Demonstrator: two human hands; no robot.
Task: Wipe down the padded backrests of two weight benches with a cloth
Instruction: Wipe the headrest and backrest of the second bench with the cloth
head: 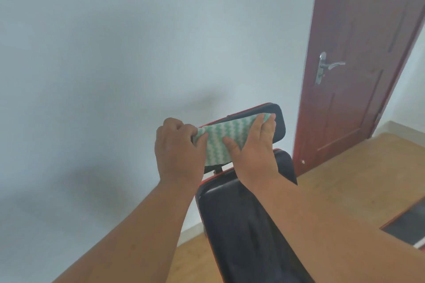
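Note:
A black padded backrest [234, 225] with red trim rises in front of me, topped by a separate black head pad [278, 125]. A white cloth with green zigzag stripes [220, 142] lies spread over the head pad. My left hand [179, 151] grips the cloth's left end in a closed fist at the pad's left edge. My right hand [255, 147] presses flat on the cloth's right part, fingers reaching the pad's top edge. A corner of a second black pad with red edge [407, 223] shows at the lower right.
A white wall [115, 64] stands close behind the bench. A dark red door [358, 64] with a metal lever handle [328, 66] is at the right. Wooden floor [345, 186] runs to the right and below.

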